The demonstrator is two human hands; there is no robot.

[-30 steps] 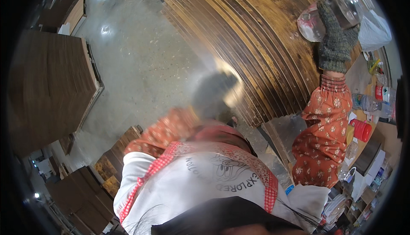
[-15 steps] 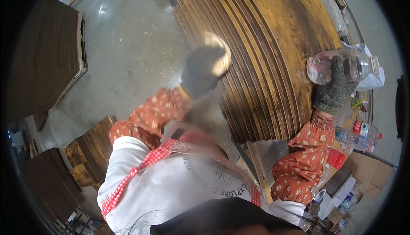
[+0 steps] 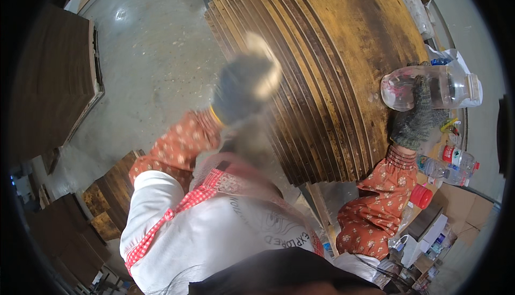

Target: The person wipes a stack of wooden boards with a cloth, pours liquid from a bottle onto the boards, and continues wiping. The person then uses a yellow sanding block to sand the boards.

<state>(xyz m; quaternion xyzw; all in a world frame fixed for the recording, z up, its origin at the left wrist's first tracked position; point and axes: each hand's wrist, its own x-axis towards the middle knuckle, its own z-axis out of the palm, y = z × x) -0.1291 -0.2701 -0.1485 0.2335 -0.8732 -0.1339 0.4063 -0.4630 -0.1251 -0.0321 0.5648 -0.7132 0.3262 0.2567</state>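
My left hand [image 3: 241,90], in a dark glove with a yellow cuff edge, is closed around a pale cream rounded pad [image 3: 271,76], smeared by motion. It is at the left edges of the stacked brown boards [image 3: 314,88]; whether the pad touches them I cannot tell. At the right, my right hand [image 3: 416,118], in a grey knitted glove, grips a clear plastic jar [image 3: 398,88] with its fingers over the jar's side. The jar appears on its side over the right part of the top board, its mouth to the right. Pinkish marks show near its base.
Plastic bottles [image 3: 446,172], a red lid [image 3: 421,196] and a white bag stand along the right side. A wrapped white package [image 3: 417,13] lies beyond the jar. Dark board stacks [image 3: 51,80] stand at the far left, across the grey floor [image 3: 145,64].
The whole view has shifted slightly left. My left hand, with the pad, has moved a little left and up along the board edges. My right hand keeps its grip on the jar.
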